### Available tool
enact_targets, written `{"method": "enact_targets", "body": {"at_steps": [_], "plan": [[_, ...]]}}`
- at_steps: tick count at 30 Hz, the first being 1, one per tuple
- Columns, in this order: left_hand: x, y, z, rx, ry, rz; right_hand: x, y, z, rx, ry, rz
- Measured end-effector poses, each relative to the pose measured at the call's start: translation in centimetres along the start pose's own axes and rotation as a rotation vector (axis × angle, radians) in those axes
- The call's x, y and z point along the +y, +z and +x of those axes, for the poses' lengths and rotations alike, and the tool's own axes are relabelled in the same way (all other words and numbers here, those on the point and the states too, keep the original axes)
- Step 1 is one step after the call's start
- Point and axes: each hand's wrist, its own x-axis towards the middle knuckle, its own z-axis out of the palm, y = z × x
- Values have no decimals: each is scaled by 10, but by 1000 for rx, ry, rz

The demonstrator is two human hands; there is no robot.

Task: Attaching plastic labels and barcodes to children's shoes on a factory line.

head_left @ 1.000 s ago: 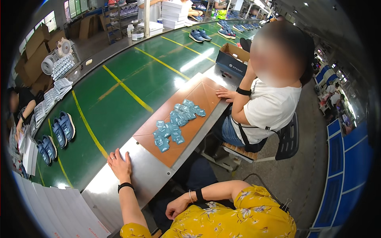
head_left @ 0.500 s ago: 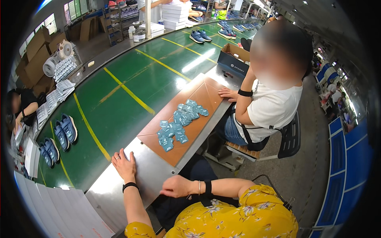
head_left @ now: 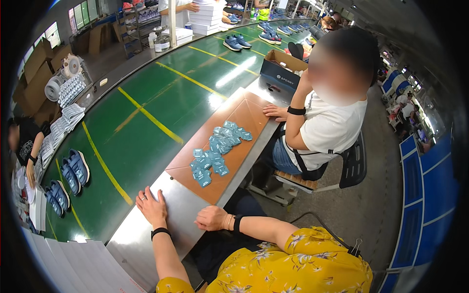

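Note:
My left hand [head_left: 152, 207] lies flat on the bare metal tabletop [head_left: 183, 217], fingers spread and a ring on one of them. It holds nothing and is near the edge of the green conveyor belt [head_left: 146, 139]. My right hand [head_left: 212, 218] is curled into a loose fist at the near edge of the metal top, and nothing shows in it. Just beyond both hands, several small blue-green sachets [head_left: 209, 161] lie in a loose pile on a brown board [head_left: 234, 110]. Neither hand touches them.
A seated person [head_left: 337, 117] rests one hand at the board's far end, beside an open dark shoebox [head_left: 281, 71]. Pairs of blue sneakers [head_left: 73, 171] stand on the belt. White boxes [head_left: 73, 261] are stacked at lower left. Another person [head_left: 24, 146] works across the belt.
My right hand has moved forward onto the edge of the metal top. My left hand stays in place. The person across the belt has shifted an arm, and the view has shifted slightly.

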Motion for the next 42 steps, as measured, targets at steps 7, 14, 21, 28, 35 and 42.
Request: {"method": "enact_targets", "body": {"at_steps": [7, 14, 21, 28, 35, 42], "plan": [[1, -1, -1, 2, -2, 17, -1, -1, 2, 1, -34, -49], [1, -1, -2, 4, 2, 14, 1, 4, -5, -12, -33, -64], [-2, 0, -2, 12, 5, 8, 0, 3, -1, 4, -45, -57], [1, -1, -2, 9, 6, -10, 1, 3, -4, 15, -34, -47], [-3, 1, -4, 39, 19, 2, -4, 1, -2, 14, -20, -35], [2, -3, -2, 11, 8, -5, -3, 0, -1, 48, 21, -8]]}}
